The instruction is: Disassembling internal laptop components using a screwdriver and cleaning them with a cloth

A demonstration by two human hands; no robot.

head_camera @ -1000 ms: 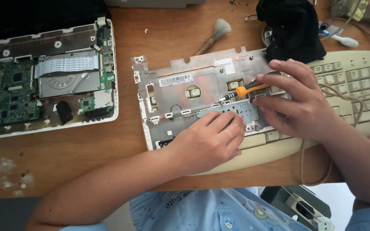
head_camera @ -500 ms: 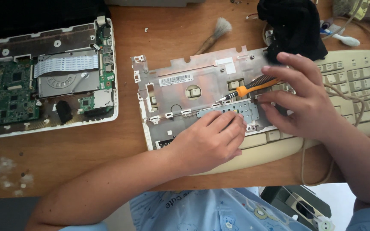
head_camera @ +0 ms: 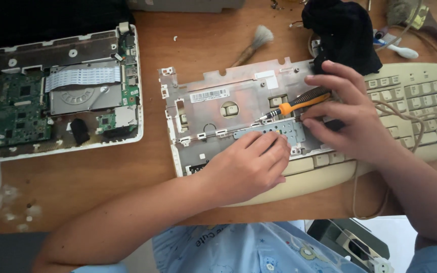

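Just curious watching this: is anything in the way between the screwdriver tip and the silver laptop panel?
Nothing visible. The right hand holds the screwdriver, its tip at the silver panel. The left hand rests just below, clear of the tip.

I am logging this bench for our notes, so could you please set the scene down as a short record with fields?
Surface: wooden table
Right hand: right hand grips an orange-and-black screwdriver, tip down on the metal laptop panel
Left hand: left hand presses flat on the panel's lower edge
Under panel: beige keyboard, partly covered
Left of panel: opened laptop base with green circuit board showing
Behind panel: small brush, black cloth
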